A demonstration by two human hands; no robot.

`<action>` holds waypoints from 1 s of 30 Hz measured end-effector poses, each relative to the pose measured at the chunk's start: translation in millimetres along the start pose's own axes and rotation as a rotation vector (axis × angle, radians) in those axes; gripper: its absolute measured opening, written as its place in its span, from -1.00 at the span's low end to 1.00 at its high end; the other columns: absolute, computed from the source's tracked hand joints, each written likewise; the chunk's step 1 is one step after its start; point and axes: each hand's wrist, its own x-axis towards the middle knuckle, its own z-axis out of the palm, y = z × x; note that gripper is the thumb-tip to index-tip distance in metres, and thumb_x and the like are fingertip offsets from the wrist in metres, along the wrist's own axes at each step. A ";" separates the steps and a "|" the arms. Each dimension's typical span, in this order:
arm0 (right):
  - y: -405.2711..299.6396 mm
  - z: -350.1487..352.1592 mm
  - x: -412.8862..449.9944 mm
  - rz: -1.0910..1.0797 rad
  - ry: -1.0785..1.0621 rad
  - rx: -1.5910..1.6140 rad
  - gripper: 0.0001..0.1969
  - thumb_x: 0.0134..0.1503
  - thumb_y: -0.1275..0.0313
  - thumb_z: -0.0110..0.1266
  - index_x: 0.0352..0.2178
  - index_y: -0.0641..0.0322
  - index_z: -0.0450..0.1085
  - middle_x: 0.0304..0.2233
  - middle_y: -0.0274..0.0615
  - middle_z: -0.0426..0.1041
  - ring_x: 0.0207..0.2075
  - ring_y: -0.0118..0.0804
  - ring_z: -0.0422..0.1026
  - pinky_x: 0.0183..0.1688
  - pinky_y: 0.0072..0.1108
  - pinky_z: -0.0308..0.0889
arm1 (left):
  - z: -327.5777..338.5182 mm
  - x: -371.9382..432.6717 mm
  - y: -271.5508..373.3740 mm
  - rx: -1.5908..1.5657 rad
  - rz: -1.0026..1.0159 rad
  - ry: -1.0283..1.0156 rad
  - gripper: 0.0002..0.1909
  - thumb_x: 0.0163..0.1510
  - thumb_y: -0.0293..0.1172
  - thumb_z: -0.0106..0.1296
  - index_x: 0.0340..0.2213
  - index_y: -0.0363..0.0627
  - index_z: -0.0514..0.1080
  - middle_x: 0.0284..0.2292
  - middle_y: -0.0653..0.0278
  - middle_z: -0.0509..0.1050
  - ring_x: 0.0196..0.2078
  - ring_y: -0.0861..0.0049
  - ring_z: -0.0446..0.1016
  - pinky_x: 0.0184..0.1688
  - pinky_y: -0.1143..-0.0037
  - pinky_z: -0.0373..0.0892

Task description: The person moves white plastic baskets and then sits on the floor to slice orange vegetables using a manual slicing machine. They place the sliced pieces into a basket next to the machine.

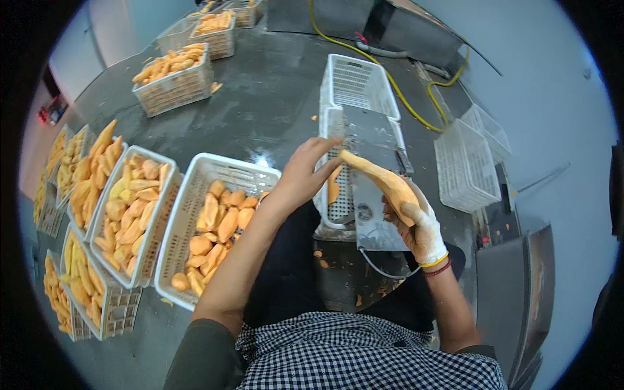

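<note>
My right hand (417, 226), in a soiled white glove, grips the thick lower end of a long peeled sweet potato (382, 179). The root slants up to the left over a metal plate (373, 131) with a cable at its near end. At its thin tip is my bare left hand (312, 163), thumb and fingers apart; whether they touch the tip I cannot tell. Under the plate, a white plastic crate (323, 204) holds a long orange piece (334, 186). To my left, another white crate (168, 263) holds peeled orange pieces (227, 224).
Several filled crates (173, 209) stand at the left, and another (175, 92) farther off. Beyond the plate is an open white crate (360, 80). A yellow hose (404, 100) curves over the wet floor. Upright crates (465, 165) and a metal box (504, 292) stand at the right.
</note>
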 end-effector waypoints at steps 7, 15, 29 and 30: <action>87.2 -96.3 -7.5 -0.091 0.626 -1.327 -0.55 -0.07 0.35 0.13 -0.12 0.28 0.28 -0.13 -0.02 0.37 -0.08 0.00 0.34 0.00 -0.38 0.24 | 83.1 82.7 -37.7 -0.495 -0.278 0.202 -0.70 0.12 -0.34 -0.07 -0.18 -0.30 0.42 -0.35 0.25 0.49 -0.29 0.58 0.41 -0.20 0.56 0.31; 108.0 -82.8 102.2 -0.145 0.535 -1.596 -0.64 -0.08 0.34 0.09 -0.19 0.16 0.35 -0.11 -0.09 0.30 -0.09 -0.02 0.29 -0.01 -0.36 0.22 | 83.4 122.6 -146.9 -0.684 -0.548 0.175 -0.75 0.14 -0.34 -0.11 -0.24 -0.21 0.45 -0.35 0.32 0.48 -0.29 0.62 0.38 -0.20 0.60 0.28; 135.7 -101.1 195.1 -0.264 0.435 -1.612 -0.74 0.04 0.39 -0.01 -0.22 0.24 0.41 -0.06 -0.03 0.34 -0.02 0.00 0.28 0.05 -0.35 0.15 | 46.5 131.3 -159.3 -0.773 -0.643 0.084 -0.74 0.17 -0.30 -0.14 -0.25 -0.17 0.46 -0.30 0.34 0.49 -0.21 0.61 0.40 -0.13 0.56 0.26; 136.8 -106.0 204.4 -0.272 0.399 -1.665 -0.72 0.06 0.39 -0.03 -0.19 0.24 0.39 -0.03 -0.02 0.32 0.02 0.00 0.25 0.08 -0.35 0.13 | 45.6 134.2 -158.1 -0.778 -0.626 0.088 -0.74 0.17 -0.30 -0.14 -0.25 -0.17 0.46 -0.30 0.34 0.49 -0.21 0.61 0.40 -0.12 0.56 0.26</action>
